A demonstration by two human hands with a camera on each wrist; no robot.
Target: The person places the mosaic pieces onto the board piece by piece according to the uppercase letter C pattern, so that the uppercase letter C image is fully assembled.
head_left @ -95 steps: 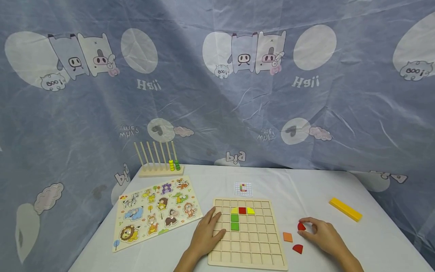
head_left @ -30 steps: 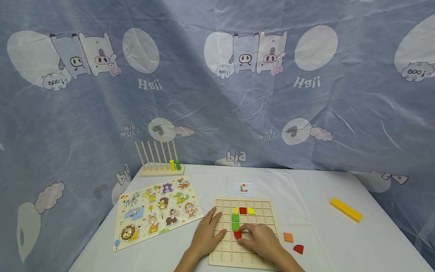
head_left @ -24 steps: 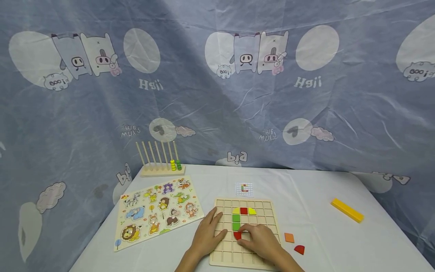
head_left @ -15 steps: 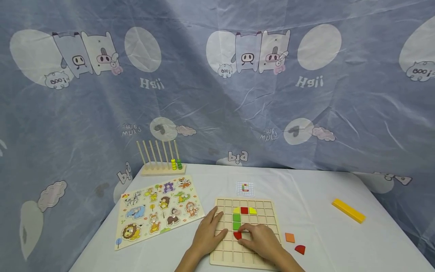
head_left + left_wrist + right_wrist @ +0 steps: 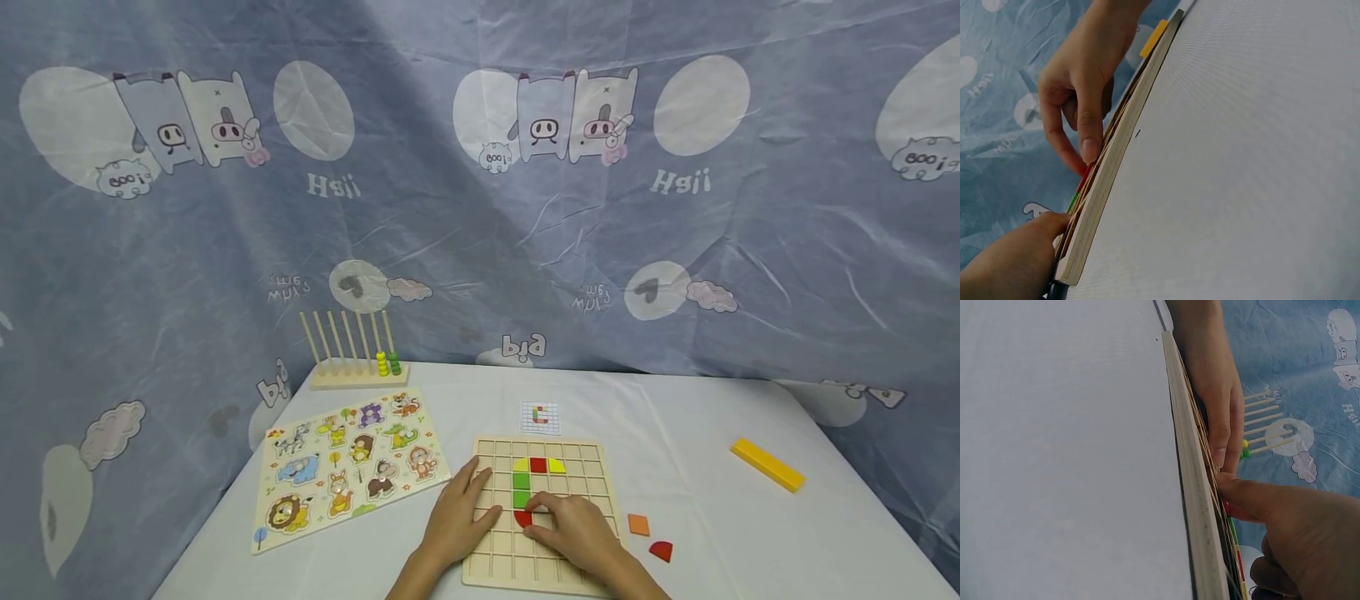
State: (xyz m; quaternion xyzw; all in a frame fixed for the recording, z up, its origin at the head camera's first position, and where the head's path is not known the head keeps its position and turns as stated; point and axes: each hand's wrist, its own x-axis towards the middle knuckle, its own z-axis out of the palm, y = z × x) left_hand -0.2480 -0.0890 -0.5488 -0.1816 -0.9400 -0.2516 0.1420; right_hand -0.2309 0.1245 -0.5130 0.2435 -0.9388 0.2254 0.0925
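Red piece [image 5: 522, 519], curve facing near-left, long axis diagonal, is pinched by the right hand [image 5: 576, 528]; the left hand [image 5: 456, 515] lies relaxed.

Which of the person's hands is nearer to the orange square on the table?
The right. The right hand is over the board, left of the orange square; the left hand rests on the board's left edge, farther away.
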